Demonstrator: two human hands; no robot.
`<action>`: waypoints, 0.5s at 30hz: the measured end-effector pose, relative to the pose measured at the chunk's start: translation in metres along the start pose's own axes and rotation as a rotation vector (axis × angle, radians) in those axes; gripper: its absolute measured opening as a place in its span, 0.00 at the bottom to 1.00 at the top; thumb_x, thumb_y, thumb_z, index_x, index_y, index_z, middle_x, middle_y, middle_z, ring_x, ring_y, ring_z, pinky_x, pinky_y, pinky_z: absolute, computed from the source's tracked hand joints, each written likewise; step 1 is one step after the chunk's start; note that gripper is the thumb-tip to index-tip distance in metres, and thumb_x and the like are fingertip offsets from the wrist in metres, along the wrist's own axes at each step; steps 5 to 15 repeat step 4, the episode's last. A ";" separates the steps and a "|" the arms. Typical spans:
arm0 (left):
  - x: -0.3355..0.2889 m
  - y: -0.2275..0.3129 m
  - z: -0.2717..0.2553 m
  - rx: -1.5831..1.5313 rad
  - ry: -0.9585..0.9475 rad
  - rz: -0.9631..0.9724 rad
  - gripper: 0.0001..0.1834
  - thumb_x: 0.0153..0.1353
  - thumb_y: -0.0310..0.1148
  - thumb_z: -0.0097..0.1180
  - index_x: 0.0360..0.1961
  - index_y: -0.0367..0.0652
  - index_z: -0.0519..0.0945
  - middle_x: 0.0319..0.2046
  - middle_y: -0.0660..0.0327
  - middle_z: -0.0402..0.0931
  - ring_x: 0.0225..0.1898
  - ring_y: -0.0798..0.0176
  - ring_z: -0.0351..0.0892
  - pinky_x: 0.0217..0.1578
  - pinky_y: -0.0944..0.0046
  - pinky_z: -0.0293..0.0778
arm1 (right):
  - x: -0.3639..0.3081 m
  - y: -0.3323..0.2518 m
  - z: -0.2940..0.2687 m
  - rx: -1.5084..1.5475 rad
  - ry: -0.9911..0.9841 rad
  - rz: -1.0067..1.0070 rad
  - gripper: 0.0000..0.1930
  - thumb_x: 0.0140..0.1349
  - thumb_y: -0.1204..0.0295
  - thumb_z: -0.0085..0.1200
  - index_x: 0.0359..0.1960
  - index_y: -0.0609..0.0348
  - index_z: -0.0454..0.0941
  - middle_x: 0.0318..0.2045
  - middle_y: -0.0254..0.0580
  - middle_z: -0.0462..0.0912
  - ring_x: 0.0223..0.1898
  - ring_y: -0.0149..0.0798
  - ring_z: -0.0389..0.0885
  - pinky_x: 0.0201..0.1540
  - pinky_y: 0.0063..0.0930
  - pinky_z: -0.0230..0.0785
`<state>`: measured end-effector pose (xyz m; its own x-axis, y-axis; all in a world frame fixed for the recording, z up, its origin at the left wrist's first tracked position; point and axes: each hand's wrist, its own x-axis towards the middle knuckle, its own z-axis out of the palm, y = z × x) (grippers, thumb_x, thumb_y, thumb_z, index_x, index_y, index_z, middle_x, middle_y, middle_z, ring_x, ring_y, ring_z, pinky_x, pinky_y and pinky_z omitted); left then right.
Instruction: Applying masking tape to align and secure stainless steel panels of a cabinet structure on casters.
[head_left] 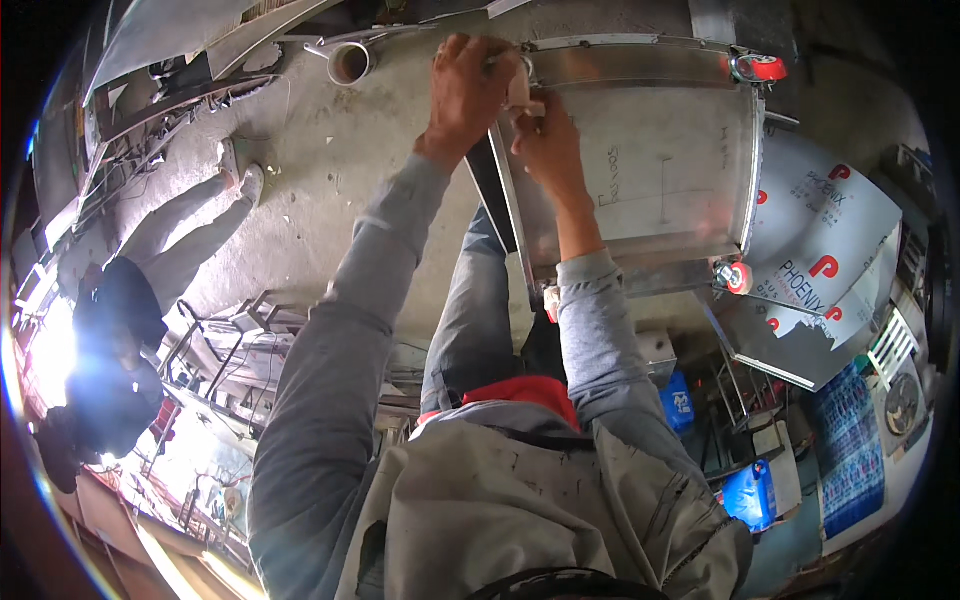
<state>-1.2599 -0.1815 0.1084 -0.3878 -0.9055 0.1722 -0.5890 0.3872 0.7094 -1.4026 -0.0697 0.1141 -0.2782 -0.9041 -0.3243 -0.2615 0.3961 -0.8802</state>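
A shallow metal box-like frame lies with casters at its corners; handwritten marks and lines show on its flat panel. Red-wheeled casters sit at the far right corner, the near right corner and the near left corner. Both my hands meet at the far left corner. There my left hand has its fingers curled around a small piece with a shiny metal part, mostly hidden. My right hand pinches at the same spot from the near side, its fingertips closed on something I cannot make out.
A pale cup-shaped container stands on the concrete floor at the far left. Another person is at the left, near piled metal frames. Film-covered sheet metal lies at the right, with blue containers nearer me.
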 end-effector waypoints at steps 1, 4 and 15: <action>0.000 0.017 -0.009 -0.085 0.044 0.056 0.23 0.64 0.53 0.70 0.51 0.49 0.92 0.49 0.52 0.84 0.48 0.43 0.80 0.57 0.44 0.73 | -0.001 0.004 0.006 0.083 0.009 -0.056 0.14 0.76 0.67 0.57 0.56 0.61 0.76 0.26 0.43 0.86 0.23 0.33 0.84 0.25 0.31 0.73; -0.016 0.027 -0.019 -0.008 -0.027 0.044 0.27 0.61 0.51 0.73 0.57 0.48 0.91 0.49 0.51 0.86 0.54 0.44 0.81 0.59 0.44 0.73 | 0.001 -0.014 0.010 0.087 -0.054 0.017 0.18 0.74 0.70 0.60 0.62 0.54 0.77 0.33 0.42 0.89 0.30 0.40 0.88 0.33 0.34 0.78; -0.016 0.027 -0.019 -0.008 -0.027 0.044 0.27 0.61 0.51 0.73 0.57 0.48 0.91 0.49 0.51 0.86 0.54 0.44 0.81 0.59 0.44 0.73 | 0.001 -0.014 0.010 0.087 -0.054 0.017 0.18 0.74 0.70 0.60 0.62 0.54 0.77 0.33 0.42 0.89 0.30 0.40 0.88 0.33 0.34 0.78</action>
